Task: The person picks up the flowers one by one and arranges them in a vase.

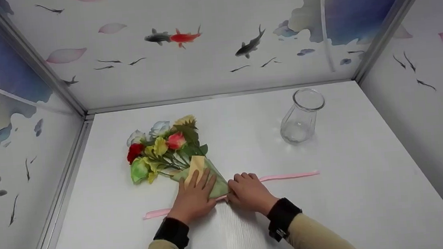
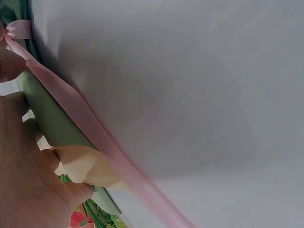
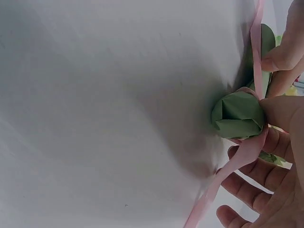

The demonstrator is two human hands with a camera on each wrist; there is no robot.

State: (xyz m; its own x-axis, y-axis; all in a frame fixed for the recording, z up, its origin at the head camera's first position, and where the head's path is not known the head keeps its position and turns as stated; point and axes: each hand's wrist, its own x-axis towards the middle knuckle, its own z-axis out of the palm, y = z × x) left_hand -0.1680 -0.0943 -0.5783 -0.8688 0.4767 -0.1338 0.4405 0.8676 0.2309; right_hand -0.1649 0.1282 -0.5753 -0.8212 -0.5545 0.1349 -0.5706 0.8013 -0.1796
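Observation:
A bouquet of artificial-looking flowers (image 1: 175, 140) in red, pink, yellow, green and pale blue lies tilted to the upper left. Green and cream wrapping paper (image 1: 219, 185) narrows round its stems. My left hand (image 1: 196, 193) rests on the wrapping with fingers spread and fairly straight. At the narrow end, my right hand (image 1: 250, 191) holds the bouquet, thumb and fingers bent about the paper. A pink ribbon (image 3: 249, 152) passes round the rolled paper end (image 3: 237, 115); whether it is knotted is hidden. In the left wrist view, the ribbon (image 2: 99, 133) runs along the wrapping.
A clear glass vase (image 1: 301, 119) stands upright at the back right of the white table (image 1: 363, 192). Ribbon tails stretch out to both sides of the hands. Printed panels (image 1: 216, 68) with fish wall in the back and sides.

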